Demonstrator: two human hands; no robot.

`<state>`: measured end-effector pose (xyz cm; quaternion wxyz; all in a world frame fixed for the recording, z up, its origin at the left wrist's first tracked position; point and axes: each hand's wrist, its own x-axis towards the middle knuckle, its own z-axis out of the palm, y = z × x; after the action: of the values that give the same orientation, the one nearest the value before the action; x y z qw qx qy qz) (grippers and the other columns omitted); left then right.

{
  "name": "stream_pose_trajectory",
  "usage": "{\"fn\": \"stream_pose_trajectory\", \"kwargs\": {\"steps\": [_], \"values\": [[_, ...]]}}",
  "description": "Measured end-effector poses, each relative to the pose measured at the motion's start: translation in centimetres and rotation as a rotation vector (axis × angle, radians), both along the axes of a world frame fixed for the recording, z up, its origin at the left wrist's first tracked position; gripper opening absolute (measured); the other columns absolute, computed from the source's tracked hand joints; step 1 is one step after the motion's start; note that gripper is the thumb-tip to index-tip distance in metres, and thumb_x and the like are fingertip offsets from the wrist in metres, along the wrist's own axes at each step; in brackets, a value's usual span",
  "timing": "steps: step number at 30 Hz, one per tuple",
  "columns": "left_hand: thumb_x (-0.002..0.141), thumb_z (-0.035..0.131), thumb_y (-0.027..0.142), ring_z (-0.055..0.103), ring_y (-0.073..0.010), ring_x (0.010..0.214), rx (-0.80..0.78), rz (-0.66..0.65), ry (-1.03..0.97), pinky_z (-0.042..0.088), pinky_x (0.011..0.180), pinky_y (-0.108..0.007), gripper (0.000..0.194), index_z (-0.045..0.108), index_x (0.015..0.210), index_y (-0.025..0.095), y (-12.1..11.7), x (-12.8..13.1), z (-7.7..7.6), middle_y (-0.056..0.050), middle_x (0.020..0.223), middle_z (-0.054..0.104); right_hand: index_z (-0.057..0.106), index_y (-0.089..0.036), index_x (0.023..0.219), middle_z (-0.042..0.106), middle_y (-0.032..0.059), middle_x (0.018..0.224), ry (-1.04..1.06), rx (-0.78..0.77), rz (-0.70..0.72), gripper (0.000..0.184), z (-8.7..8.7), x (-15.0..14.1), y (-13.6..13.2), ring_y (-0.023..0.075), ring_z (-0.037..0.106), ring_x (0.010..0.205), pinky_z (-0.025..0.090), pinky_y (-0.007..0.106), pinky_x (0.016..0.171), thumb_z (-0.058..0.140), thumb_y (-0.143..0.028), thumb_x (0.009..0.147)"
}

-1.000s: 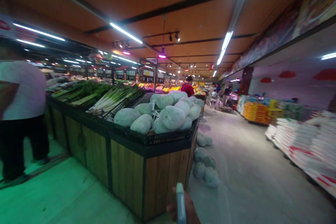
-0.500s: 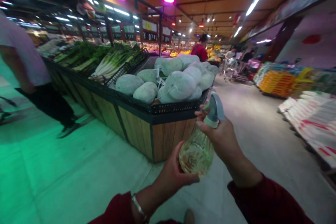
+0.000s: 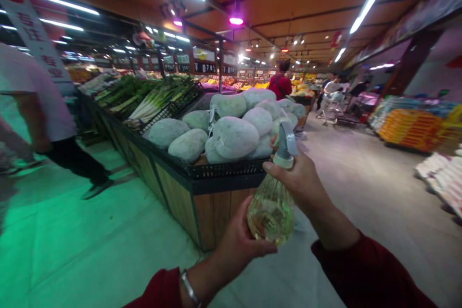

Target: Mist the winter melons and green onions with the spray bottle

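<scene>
I hold a clear spray bottle (image 3: 270, 209) with yellowish liquid and a grey trigger head in front of me. My left hand (image 3: 238, 243) cups the bottle's base from below. My right hand (image 3: 301, 180) grips its neck at the trigger. Both arms wear dark red sleeves, and a silver bangle is on the left wrist. The nozzle points toward a pile of large pale green winter melons (image 3: 231, 127) on a wooden produce stand (image 3: 180, 192), just beyond the bottle.
Leeks and greens (image 3: 155, 96) fill the stand further back. A person in a white shirt (image 3: 39, 106) walks at the left. A person in red (image 3: 280, 85) and others stand down the aisle. Stacked sacks (image 3: 440, 173) and yellow goods (image 3: 407, 127) line the right side.
One second ago only the bottle's tip showed at the bottom edge. Both hands then came up with the bottle. Since half a second ago the stand is slightly closer and the view tilted.
</scene>
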<state>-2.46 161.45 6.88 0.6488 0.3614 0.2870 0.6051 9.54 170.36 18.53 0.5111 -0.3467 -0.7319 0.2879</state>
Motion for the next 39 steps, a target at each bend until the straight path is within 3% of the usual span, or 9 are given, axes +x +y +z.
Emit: {"fn": "stream_pose_trajectory", "kwargs": {"steps": [6,10,14,19,23,29,32,36,39], "values": [[0.049,0.094,0.003,0.069,-0.0204,0.111,0.041,0.023,0.004,0.052,0.100,-0.038,0.091,0.053,0.128,0.022,3.8,2.2,-0.4,-0.003,0.122,0.074,0.063,-0.017,0.120,0.072,0.0088,0.118,0.064,-0.049,0.093,0.063,-0.6,2.1,4.4,0.0306,0.067,0.108,0.052,0.041,0.096,0.077,-0.046,0.066],[0.048,0.094,0.004,0.069,-0.0243,0.112,-0.034,0.040,0.060,0.049,0.104,-0.044,0.091,0.056,0.129,0.019,5.7,2.1,0.6,-0.007,0.123,0.074,0.061,-0.012,0.124,0.071,0.0137,0.123,0.124,-0.083,0.121,0.068,-0.6,1.9,7.4,0.0327,0.067,0.112,0.051,0.043,0.099,0.078,-0.046,0.067],[0.049,0.095,0.007,0.071,-0.0211,0.105,-0.040,0.044,0.039,0.052,0.098,-0.037,0.086,0.059,0.126,0.018,7.9,1.0,1.6,-0.005,0.117,0.077,0.063,-0.011,0.125,0.073,0.0130,0.118,0.172,-0.099,0.114,0.069,-0.4,0.8,10.4,0.0315,0.069,0.105,0.053,0.041,0.090,0.080,-0.047,0.068],[0.055,0.093,0.008,0.071,-0.0243,0.112,0.023,-0.004,0.018,0.053,0.100,-0.037,0.081,0.061,0.128,0.019,11.1,-1.3,2.1,-0.006,0.122,0.077,0.065,-0.015,0.126,0.073,0.0099,0.120,0.201,-0.116,0.105,0.068,0.3,-1.6,13.5,0.0272,0.071,0.096,0.054,0.037,0.083,0.082,-0.046,0.067],[0.054,0.092,0.007,0.071,-0.0271,0.116,0.021,-0.020,-0.013,0.055,0.100,-0.037,0.083,0.061,0.130,0.020,13.4,-3.1,2.3,-0.008,0.126,0.077,0.067,-0.017,0.122,0.075,0.0077,0.110,0.220,-0.155,0.103,0.064,1.0,-3.7,15.3,0.0245,0.071,0.086,0.056,0.034,0.075,0.083,-0.045,0.066],[0.050,0.096,0.016,0.069,-0.0342,0.123,0.132,-0.115,-0.125,0.052,0.105,-0.046,0.088,0.060,0.130,0.020,16.5,-4.5,0.6,-0.012,0.130,0.075,0.068,-0.017,0.112,0.073,0.0095,0.114,0.247,-0.180,0.063,0.056,0.6,-4.6,17.5,0.0286,0.070,0.101,0.055,0.037,0.085,0.086,-0.046,0.067],[0.044,0.098,0.022,0.062,-0.0402,0.131,0.107,-0.112,0.034,0.048,0.109,-0.050,0.093,0.057,0.128,0.020,18.1,-4.8,-0.4,-0.017,0.139,0.069,0.069,-0.017,0.113,0.073,0.0115,0.118,0.255,-0.202,0.065,0.058,0.0,-4.3,18.4,0.0314,0.069,0.107,0.054,0.040,0.090,0.086,-0.048,0.068],[0.031,0.097,0.043,0.050,-0.0465,0.142,0.081,-0.051,0.318,0.035,0.121,-0.055,0.120,0.047,0.135,0.014,20.0,-5.4,-1.4,-0.028,0.151,0.055,0.069,-0.017,0.116,0.072,0.0135,0.125,0.283,-0.232,0.097,0.061,-0.3,-3.8,19.5,0.0349,0.067,0.117,0.054,0.043,0.095,0.087,-0.048,0.067],[0.033,0.097,0.050,0.042,-0.0477,0.147,0.112,0.004,0.397,0.030,0.125,-0.056,0.120,0.052,0.139,0.015,21.3,-5.2,-2.7,-0.023,0.155,0.053,0.070,-0.017,0.115,0.070,0.0137,0.129,0.313,-0.239,0.105,0.059,-0.1,-3.2,20.3,0.0359,0.063,0.124,0.053,0.043,0.098,0.086,-0.046,0.067]]}}
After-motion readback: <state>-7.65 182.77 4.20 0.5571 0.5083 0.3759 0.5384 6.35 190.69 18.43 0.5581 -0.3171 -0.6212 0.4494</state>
